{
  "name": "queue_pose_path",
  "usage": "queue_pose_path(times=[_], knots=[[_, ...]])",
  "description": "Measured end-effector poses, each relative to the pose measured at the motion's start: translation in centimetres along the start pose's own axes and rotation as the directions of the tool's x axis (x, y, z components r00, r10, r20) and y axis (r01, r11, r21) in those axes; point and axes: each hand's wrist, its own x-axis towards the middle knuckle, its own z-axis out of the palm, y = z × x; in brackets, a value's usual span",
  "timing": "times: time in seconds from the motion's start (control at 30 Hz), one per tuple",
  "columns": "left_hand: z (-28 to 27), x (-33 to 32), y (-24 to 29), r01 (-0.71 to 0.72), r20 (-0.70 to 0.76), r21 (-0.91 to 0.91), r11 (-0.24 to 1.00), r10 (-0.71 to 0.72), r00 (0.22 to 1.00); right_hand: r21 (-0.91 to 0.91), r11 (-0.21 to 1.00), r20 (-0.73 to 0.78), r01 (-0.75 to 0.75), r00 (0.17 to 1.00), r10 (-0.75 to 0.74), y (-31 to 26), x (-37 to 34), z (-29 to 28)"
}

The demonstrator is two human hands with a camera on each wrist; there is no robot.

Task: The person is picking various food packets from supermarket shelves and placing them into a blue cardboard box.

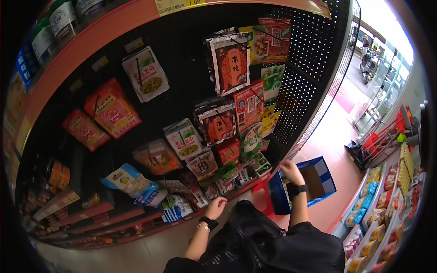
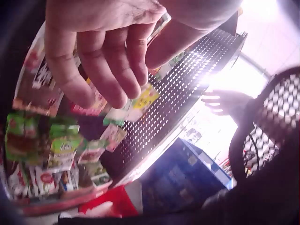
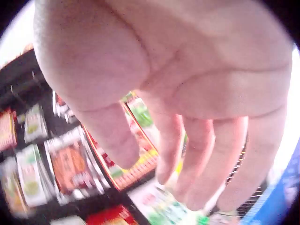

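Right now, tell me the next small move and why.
I'd probably lower the right hand toward the open blue box: it hangs nearest the box, fingers loosely bent and holding nothing, and the left hand is empty too.

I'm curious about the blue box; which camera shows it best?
The head view: there the blue box shows its open top and brown inside. The left wrist view shows its blue side, blurred; the right wrist view only a blurred blue strip, probably the box.
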Motion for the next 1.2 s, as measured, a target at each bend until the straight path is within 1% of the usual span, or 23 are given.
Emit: queue_pose_path(times=[0.03, 0.07, 0.13, 0.17, 0.23, 0.27, 0.3, 0.33, 0.37, 0.43, 0.47, 0.5, 0.53, 0.57, 0.63, 0.7, 0.8, 0.83, 0.9, 1.03, 1.1, 1.13, 1.2], knots=[[-1.1, 1.5, 2.0, -0.059, -0.009, -0.005, 0.998, 0.059, 0.998, 0.269, 0.960, 0.075, 0.074, 0.992, -0.098, -2.4, 2.0, -0.4], [-2.1, 2.9, 4.5, -0.103, -0.009, -0.081, 0.991, 0.103, 0.995, 0.526, 0.850, 0.155, -0.001, 0.983, -0.094, -5.9, 3.2, -1.1], [-4.3, 5.7, 10.5, -0.193, -0.015, -0.270, 0.943, 0.196, 0.980, 0.592, 0.788, 0.077, 0.169, 0.961, -0.264, -11.1, 5.7, -1.9], [-5.4, 7.0, 13.9, -0.236, -0.023, -0.378, 0.895, 0.246, 0.969, 0.623, 0.748, -0.023, 0.230, 0.961, -0.276, -12.8, 7.4, -1.8], [-7.2, 9.1, 20.0, -0.298, -0.056, -0.496, 0.815, 0.313, 0.948, 0.675, 0.688, -0.031, 0.265, 0.942, -0.333, -16.5, 10.2, -1.6], [-7.5, 10.4, 22.2, -0.307, -0.058, -0.494, 0.814, 0.321, 0.945, 0.718, 0.617, -0.084, 0.323, 0.920, -0.383, -17.8, 11.7, -1.3], [-7.6, 11.6, 24.2, -0.446, -0.199, -0.362, 0.819, 0.399, 0.895, 0.753, 0.540, -0.140, 0.377, 0.893, -0.428, -18.8, 12.9, -1.0], [-7.6, 12.8, 25.4, -0.558, -0.323, -0.208, 0.803, 0.482, 0.814, 0.765, 0.543, -0.121, 0.348, 0.904, -0.410, -19.3, 14.1, -0.5], [-7.7, 13.9, 25.9, -0.566, -0.324, -0.205, 0.799, 0.490, 0.809, 0.775, 0.545, -0.101, 0.319, 0.915, -0.391, -19.3, 15.6, 0.1], [-8.0, 15.8, 26.5, -0.602, -0.392, 0.106, 0.792, 0.589, 0.706, 0.769, 0.541, -0.107, 0.341, 0.903, -0.416, -19.5, 17.5, 0.9], [-7.6, 16.4, 26.8, -0.587, -0.403, -0.004, 0.809, 0.536, 0.742, 0.823, 0.507, -0.027, 0.256, 0.909, -0.415, -19.5, 18.1, 1.2], [-7.5, 16.9, 26.8, -0.593, -0.406, -0.002, 0.805, 0.542, 0.736, 0.866, 0.472, 0.054, 0.165, 0.907, -0.417, -19.8, 18.5, 1.3], [-7.4, 17.3, 26.6, -0.597, -0.348, -0.111, 0.795, 0.531, 0.773, 0.898, 0.423, 0.077, 0.120, 0.904, -0.420, -20.0, 18.6, 1.4], [-7.3, 17.6, 26.4, -0.588, -0.285, -0.219, 0.779, 0.525, 0.802, 0.898, 0.425, 0.080, 0.118, 0.904, -0.419, -19.9, 18.7, 1.5], [-7.2, 17.9, 26.7, -0.568, -0.284, -0.261, 0.780, 0.500, 0.818, 0.818, 0.552, 0.045, 0.160, 0.940, -0.339, -19.7, 18.8, 1.8], [-7.2, 18.7, 26.5, -0.566, -0.316, -0.219, 0.795, 0.491, 0.812, 0.861, 0.493, 0.002, 0.127, 0.967, -0.253, -19.7, 19.1, 1.9], [-7.2, 19.4, 27.1, -0.571, -0.272, -0.211, 0.793, 0.513, 0.814, 0.999, 0.046, 0.014, 0.001, 0.941, -0.337, -19.8, 19.4, 1.8], [-7.2, 19.7, 27.2, -0.570, -0.270, -0.213, 0.793, 0.513, 0.815, 0.999, 0.046, 0.013, 0.003, 0.942, -0.335, -19.7, 19.5, 1.8], [-7.0, 20.1, 27.5, -0.587, -0.243, -0.300, 0.752, 0.535, 0.809, 0.992, -0.093, 0.058, -0.090, 0.950, -0.305, -19.3, 19.8, 1.6], [-6.7, 20.7, 26.6, -0.558, -0.240, -0.285, 0.779, 0.506, 0.828, 0.993, -0.113, 0.001, -0.028, 0.973, -0.229, -17.1, 20.7, 2.3], [-6.7, 21.0, 26.2, -0.586, -0.306, -0.160, 0.795, 0.524, 0.795, 0.980, -0.153, 0.064, -0.130, 0.927, -0.371, -16.6, 21.2, 1.9], [-6.5, 20.8, 26.5, -0.585, -0.304, -0.161, 0.795, 0.524, 0.796, 0.996, -0.068, 0.035, -0.056, 0.960, -0.277, -17.7, 20.5, 1.7], [-6.2, 20.2, 27.5, -0.548, -0.292, -0.331, 0.768, 0.468, 0.834, 0.999, -0.023, 0.034, -0.043, 0.956, -0.292, -19.0, 19.0, 0.8]])
